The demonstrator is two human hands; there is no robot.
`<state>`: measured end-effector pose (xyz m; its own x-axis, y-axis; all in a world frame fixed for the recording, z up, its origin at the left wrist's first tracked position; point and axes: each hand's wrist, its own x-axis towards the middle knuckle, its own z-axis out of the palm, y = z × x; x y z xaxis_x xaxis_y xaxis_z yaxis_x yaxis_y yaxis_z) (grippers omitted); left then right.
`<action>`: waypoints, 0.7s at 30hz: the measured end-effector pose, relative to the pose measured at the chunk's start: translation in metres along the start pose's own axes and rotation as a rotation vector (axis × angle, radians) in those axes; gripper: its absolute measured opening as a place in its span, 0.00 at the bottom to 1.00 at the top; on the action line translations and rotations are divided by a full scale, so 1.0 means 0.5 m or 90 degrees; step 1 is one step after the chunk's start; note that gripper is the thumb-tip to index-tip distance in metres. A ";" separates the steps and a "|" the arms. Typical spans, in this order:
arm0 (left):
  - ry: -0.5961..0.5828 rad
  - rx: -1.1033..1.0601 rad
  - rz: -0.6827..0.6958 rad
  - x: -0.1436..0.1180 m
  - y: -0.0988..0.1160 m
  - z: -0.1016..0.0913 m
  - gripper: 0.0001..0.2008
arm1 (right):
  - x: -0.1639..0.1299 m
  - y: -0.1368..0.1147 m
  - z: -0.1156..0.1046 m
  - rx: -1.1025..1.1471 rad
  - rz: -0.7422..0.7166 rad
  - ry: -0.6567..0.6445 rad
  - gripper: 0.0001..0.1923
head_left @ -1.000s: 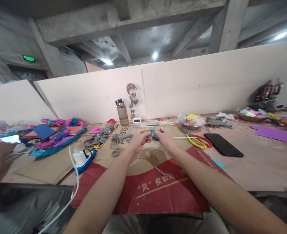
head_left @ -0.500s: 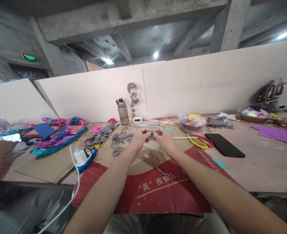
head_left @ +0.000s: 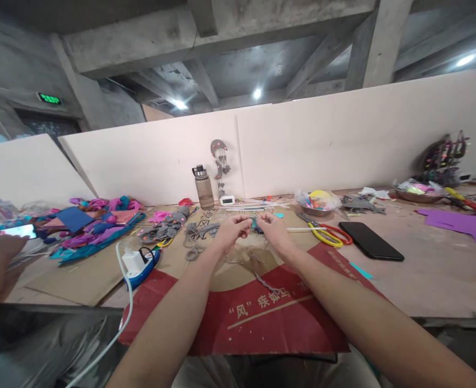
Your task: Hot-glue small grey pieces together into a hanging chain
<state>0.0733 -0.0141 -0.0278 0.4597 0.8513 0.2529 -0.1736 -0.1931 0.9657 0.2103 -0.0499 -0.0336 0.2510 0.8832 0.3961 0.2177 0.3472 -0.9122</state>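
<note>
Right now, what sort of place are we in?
Probably a craft workshop in an unfinished-looking building: scissors, a pile of coloured pieces, bare concrete beams overhead.

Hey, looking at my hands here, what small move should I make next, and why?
Perhaps steady the small teal piece with your left hand and gently draw the grey yarn aside with your right hand: the piece sits between both hands, while the yarn lies slack nearer you over the cardboard, where it might snag.
</note>
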 end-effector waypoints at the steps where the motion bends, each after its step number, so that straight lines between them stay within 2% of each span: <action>1: -0.006 -0.025 -0.014 0.001 0.002 -0.001 0.14 | 0.000 0.000 -0.001 0.012 0.006 -0.007 0.08; 6: 0.011 -0.062 -0.032 0.002 0.006 -0.003 0.15 | -0.001 0.002 -0.002 0.038 0.026 -0.025 0.11; 14: 0.033 0.027 0.018 0.002 -0.007 -0.006 0.13 | -0.007 0.002 0.003 0.000 -0.044 -0.027 0.10; 21: 0.084 0.033 0.031 0.005 -0.007 -0.009 0.12 | -0.012 -0.004 -0.001 -0.002 -0.046 -0.084 0.14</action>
<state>0.0713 -0.0093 -0.0307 0.3329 0.8961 0.2936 -0.1468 -0.2583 0.9549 0.2089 -0.0560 -0.0341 0.1078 0.8899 0.4432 0.2337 0.4106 -0.8813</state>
